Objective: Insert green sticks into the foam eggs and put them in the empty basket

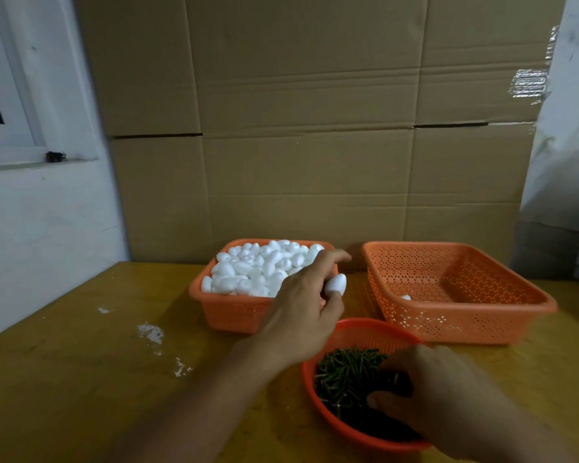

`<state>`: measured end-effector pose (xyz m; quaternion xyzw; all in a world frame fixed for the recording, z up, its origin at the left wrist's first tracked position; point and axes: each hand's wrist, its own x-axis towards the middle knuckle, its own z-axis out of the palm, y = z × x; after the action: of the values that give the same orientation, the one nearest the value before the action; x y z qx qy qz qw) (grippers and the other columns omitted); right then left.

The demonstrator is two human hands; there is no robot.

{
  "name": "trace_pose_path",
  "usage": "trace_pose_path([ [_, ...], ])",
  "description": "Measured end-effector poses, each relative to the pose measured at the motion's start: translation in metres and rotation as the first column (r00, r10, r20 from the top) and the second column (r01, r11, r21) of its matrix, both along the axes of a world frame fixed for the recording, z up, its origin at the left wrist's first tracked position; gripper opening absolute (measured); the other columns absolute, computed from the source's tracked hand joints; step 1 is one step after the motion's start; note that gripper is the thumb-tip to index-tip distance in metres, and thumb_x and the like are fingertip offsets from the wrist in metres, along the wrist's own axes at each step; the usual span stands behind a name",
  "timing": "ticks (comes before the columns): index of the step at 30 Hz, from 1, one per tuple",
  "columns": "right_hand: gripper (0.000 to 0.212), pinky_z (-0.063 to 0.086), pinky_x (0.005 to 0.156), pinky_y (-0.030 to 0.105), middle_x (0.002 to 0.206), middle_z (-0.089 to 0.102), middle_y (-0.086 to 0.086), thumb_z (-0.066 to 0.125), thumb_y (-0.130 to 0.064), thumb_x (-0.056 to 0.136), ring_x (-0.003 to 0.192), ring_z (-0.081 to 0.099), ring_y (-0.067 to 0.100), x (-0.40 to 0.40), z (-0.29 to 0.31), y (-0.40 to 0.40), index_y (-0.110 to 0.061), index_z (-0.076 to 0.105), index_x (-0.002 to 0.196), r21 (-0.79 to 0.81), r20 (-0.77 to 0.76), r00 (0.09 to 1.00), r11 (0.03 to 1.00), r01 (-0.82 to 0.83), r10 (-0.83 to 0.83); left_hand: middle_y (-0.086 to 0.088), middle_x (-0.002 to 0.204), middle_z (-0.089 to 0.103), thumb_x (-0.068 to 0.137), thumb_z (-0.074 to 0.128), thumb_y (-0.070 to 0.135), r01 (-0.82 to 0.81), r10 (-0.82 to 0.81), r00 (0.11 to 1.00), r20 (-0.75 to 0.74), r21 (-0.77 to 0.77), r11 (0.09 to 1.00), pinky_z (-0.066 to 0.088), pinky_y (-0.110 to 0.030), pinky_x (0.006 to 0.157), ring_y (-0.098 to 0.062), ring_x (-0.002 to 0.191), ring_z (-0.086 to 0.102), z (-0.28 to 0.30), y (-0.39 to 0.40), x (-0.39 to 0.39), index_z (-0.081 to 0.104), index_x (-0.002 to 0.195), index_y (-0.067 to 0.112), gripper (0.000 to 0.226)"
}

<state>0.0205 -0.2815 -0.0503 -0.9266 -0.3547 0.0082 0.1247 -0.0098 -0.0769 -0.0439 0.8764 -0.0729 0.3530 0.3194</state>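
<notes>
We seem to be in a makeshift packing workroom, flattened cardboard sheets (308,128) behind our scuffed yellow tabletop (81,362), bare white wall (47,222), orange sorting baskets (462,315) of bulk parts

- Dim, warm indoor light, yellowish cast.
- Soft shadows under hands (301,315), no hard edges.
- Glare on tape strip (528,83) upper right.
- Wide-angle bowing at edges.
- Near right hand (448,406) slightly blurred.
</notes>
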Motion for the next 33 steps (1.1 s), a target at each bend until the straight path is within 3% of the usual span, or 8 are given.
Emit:
trace_pose_path([
  [4, 0.038, 0.058, 0.079, 0.03, 0.091, 0.066, -0.013, 0.063, -0.068, 0.08, 0.083, 0.065, 0.003, -0.002, -0.006, 0.004, -0.036, 0.065, 0.1, -0.032, -0.007, 1.0, 0.999, 0.019, -0.019, -0.004, 0.073, 0.056, 0.105, 0.049, 0.023, 0.13, -0.152, 0.98, -0.132, -0.161, 0.978, 0.042, -0.024, 0.055, -0.008, 0.056, 0.046, -0.01, -0.004, -0.007, 0.059, 0.121, 0.044, 0.028],
  [6, 0.03, 0.058, 0.077, 0.029, 0.089, 0.064, -0.014, 0.064, -0.062, 0.082, 0.081, 0.064, 0.002, -0.001, -0.007, 0.005, -0.036, 0.064, 0.096, -0.041, 0.001, 1.0, 0.999, 0.023, -0.023, -0.008, 0.082, 0.064, 0.105, 0.05, 0.024, 0.156, -0.218, 0.957, -0.192, -0.293, 0.943, 0.052, -0.03, 0.065, -0.022, 0.069, 0.059, -0.011, -0.006, -0.01, 0.067, 0.116, 0.042, 0.027],
  [11, 0.02, 0.058, 0.077, 0.027, 0.089, 0.065, -0.016, 0.064, -0.052, 0.086, 0.084, 0.064, 0.002, -0.002, -0.006, 0.007, -0.038, 0.067, 0.099, -0.052, 0.04, 0.999, 0.998, 0.025, -0.023, -0.017, 0.107, 0.069, 0.098, 0.062, 0.006, 0.266, -0.441, 0.88, -0.176, -0.585, 0.766, 0.053, -0.023, 0.08, -0.012, 0.087, 0.065, -0.008, -0.003, -0.016, 0.066, 0.129, 0.025, 0.037],
  [15, 0.012, 0.058, 0.076, 0.026, 0.089, 0.067, -0.014, 0.063, -0.043, 0.088, 0.083, 0.065, 0.002, -0.006, -0.007, 0.01, -0.039, 0.067, 0.098, -0.041, 0.032, 0.999, 0.999, 0.012, -0.01, -0.008, 0.098, 0.07, 0.097, 0.061, -0.002, 0.282, -0.449, 0.875, -0.182, -0.562, 0.778, 0.055, -0.026, 0.079, -0.013, 0.085, 0.065, -0.007, -0.004, -0.016, 0.062, 0.133, 0.02, 0.043],
  [20, 0.019, 0.058, 0.08, 0.032, 0.094, 0.07, -0.012, 0.068, -0.033, 0.084, 0.088, 0.067, 0.008, -0.005, -0.003, 0.008, -0.036, 0.067, 0.103, 0.104, -0.009, 1.0, 0.995, 0.002, -0.001, 0.014, 0.091, 0.069, 0.097, 0.067, 0.014, 0.26, -0.403, 0.898, -0.177, -0.526, 0.81, 0.05, -0.019, 0.076, -0.001, 0.085, 0.062, -0.008, -0.005, -0.015, 0.068, 0.122, 0.024, 0.028],
  [25, 0.017, 0.055, 0.077, 0.026, 0.087, 0.074, -0.012, 0.071, -0.022, 0.086, 0.085, 0.067, 0.003, -0.001, 0.002, 0.004, -0.036, 0.075, 0.094, 0.313, 0.008, 1.0, 0.95, -0.015, 0.013, 0.005, 0.106, 0.071, 0.094, 0.072, 0.024, 0.244, -0.349, 0.926, -0.144, -0.479, 0.843, 0.05, -0.021, 0.077, -0.007, 0.096, 0.065, -0.008, -0.001, -0.013, 0.073, 0.111, 0.027, 0.017],
  [29, 0.019, 0.053, 0.064, 0.015, 0.074, 0.075, -0.016, 0.08, -0.013, 0.082, 0.07, 0.068, -0.004, 0.003, 0.003, 0.004, -0.032, 0.079, 0.079, 0.592, -0.141, 0.989, 0.804, 0.057, 0.033, -0.01, 0.108, 0.072, 0.093, 0.071, 0.025, 0.286, -0.404, 0.906, -0.124, -0.526, 0.801, 0.053, -0.025, 0.074, -0.03, 0.097, 0.068, -0.01, -0.001, -0.012, 0.073, 0.111, 0.026, 0.018],
  [33, 0.02, 0.058, 0.063, 0.02, 0.076, 0.077, 0.0, 0.08, 0.0, 0.075, 0.07, 0.074, 0.011, 0.002, 0.01, 0.004, -0.019, 0.078, 0.079, 0.845, -0.287, 0.945, 0.507, 0.171, 0.159, -0.012, 0.101, 0.074, 0.094, 0.07, 0.022, 0.347, -0.456, 0.887, -0.077, -0.541, 0.766, 0.052, -0.02, 0.074, -0.019, 0.089, 0.072, -0.011, -0.003, -0.012, 0.072, 0.11, 0.024, 0.017],
])
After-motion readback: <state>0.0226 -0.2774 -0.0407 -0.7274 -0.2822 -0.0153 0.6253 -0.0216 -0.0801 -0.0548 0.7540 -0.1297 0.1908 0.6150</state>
